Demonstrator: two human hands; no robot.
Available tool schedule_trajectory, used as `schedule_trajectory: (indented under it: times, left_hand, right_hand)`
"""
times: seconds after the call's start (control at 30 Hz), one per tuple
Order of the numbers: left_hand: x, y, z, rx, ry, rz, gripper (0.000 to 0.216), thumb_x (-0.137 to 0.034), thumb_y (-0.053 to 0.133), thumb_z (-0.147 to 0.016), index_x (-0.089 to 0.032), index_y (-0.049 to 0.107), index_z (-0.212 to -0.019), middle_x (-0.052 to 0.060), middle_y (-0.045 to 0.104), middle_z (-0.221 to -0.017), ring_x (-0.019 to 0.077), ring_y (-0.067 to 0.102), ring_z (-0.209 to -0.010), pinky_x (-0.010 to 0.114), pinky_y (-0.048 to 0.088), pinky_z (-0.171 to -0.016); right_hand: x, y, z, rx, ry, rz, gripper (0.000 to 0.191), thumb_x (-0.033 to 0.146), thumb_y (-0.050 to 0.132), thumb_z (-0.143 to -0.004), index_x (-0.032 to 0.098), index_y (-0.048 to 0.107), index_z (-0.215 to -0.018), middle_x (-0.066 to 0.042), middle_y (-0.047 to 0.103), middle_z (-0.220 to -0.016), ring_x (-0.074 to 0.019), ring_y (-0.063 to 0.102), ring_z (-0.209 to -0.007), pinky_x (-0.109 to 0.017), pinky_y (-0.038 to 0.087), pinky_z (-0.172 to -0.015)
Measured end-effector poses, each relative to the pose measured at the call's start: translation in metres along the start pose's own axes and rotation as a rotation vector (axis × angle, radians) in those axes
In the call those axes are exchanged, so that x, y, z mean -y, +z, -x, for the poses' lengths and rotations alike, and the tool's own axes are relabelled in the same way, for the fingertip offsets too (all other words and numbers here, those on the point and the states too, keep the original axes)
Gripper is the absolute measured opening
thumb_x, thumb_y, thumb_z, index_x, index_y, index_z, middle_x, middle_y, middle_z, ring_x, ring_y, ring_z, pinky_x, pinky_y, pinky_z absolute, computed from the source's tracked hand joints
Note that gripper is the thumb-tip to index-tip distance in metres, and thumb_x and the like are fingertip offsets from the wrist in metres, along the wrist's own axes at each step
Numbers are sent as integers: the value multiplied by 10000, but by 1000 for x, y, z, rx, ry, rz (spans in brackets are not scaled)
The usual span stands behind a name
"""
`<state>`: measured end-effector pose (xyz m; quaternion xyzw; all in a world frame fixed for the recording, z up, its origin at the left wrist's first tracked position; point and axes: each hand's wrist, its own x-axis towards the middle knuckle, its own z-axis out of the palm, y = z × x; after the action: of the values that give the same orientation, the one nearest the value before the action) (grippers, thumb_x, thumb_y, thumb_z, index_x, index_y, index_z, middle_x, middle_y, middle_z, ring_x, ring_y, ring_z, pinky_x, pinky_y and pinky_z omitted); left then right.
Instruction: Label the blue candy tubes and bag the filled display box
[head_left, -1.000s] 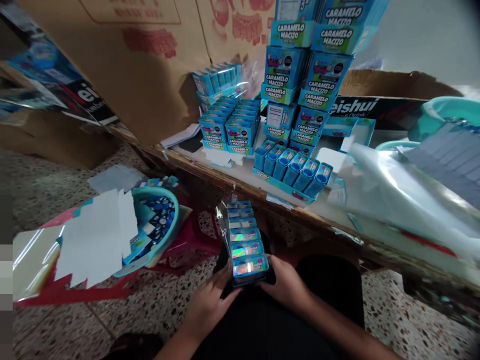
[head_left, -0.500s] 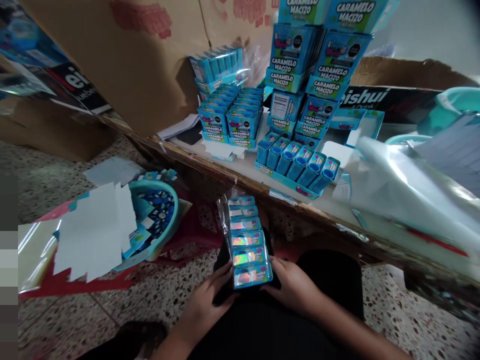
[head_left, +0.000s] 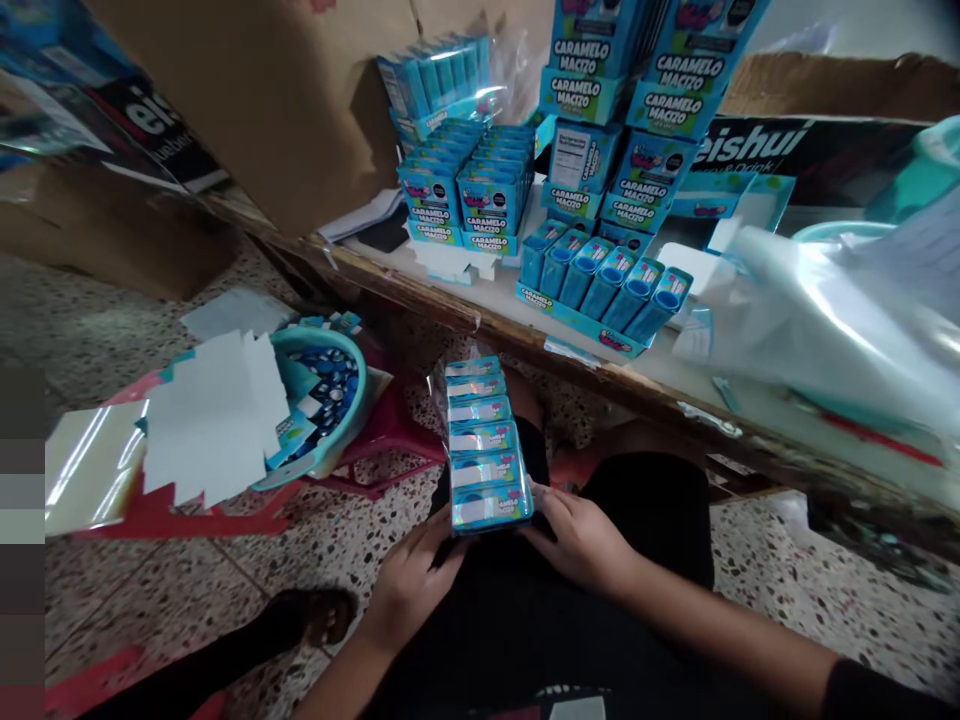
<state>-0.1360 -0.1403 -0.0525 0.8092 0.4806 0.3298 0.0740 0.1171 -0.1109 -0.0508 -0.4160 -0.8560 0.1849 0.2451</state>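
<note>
At the left we have a teal basin (head_left: pixel 361 392) of small blue pieces (head_left: pixel 337 385), with stacked white card (head_left: pixel 214 420) laid over its left rim, all above a red stool (head_left: pixel 217 522).

Next comes our left hand (head_left: pixel 416 578), fingers loosely bent and thumb set apart, at the near left corner of a row of blue packs (head_left: pixel 484 440). Its fingertips are partly hidden, so we cannot tell whether it grips or merely steadies. The row lies off the worktable (head_left: pixel 465 317), below its front edge and over our lap, its far end toward that edge. Clear film (head_left: pixel 438 402) shows along its left side. Our right hand (head_left: pixel 589 535), nearly closed, appears to pinch the film at the near right corner.

On the worktable, two filled trays (head_left: pixel 459 195) sit toward the left end, then tall stacked packs (head_left: pixel 592 95) behind an open tray of six packs (head_left: pixel 600 285) along the front edge. Loose plastic sheeting (head_left: pixel 840 320) covers the right end.

We judge the step in hand to be fitting and closing the film around the row. The next move calls for drawing the loose film snug at the near end, with the packs kept square and supported from beneath.
</note>
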Motion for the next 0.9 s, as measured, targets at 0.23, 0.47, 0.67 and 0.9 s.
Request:
schedule_trajectory:
  times: [0.23,0.47,0.67,0.9]
  left_hand:
    - [-25,-19,-12,-5,135,-135,176,-181,537,-976,-134,644,-1108,63,774,-863,166,745,-757,238,575,-752]
    - [-31,-11,-24,170,-190,-79,66,-210,605,-906,-178,648,-942,48,738,-790,235,735,-719,316,575,-625]
    - [-22,8,-36,292,-380,171,739,-328,708,-821,-164,372,-1458,189,565,-1401,320,579,-1275,467,520,-1015]
    - [-12,7,-40,448,-229,261,471,-358,491,-958,-208,512,-1403,135,620,-1362,278,611,-1238,439,504,-1052]
  right_hand:
    - [16,-11,14,-11,91,91,99,211,668,-874,134,634,-926,-113,752,-827,-244,732,-691,-298,571,-593]
    - [23,-24,15,108,189,150,150,216,676,-866,158,628,-737,-74,694,-712,-208,678,-622,-273,484,-542]
    - [14,-33,8,-7,516,-78,731,267,878,-628,108,546,-1259,-208,633,-1247,-348,632,-1125,-453,544,-915]
    - [16,-26,4,52,316,-258,673,153,578,-865,143,342,-1495,-213,596,-1345,-289,651,-1115,-422,554,-911]
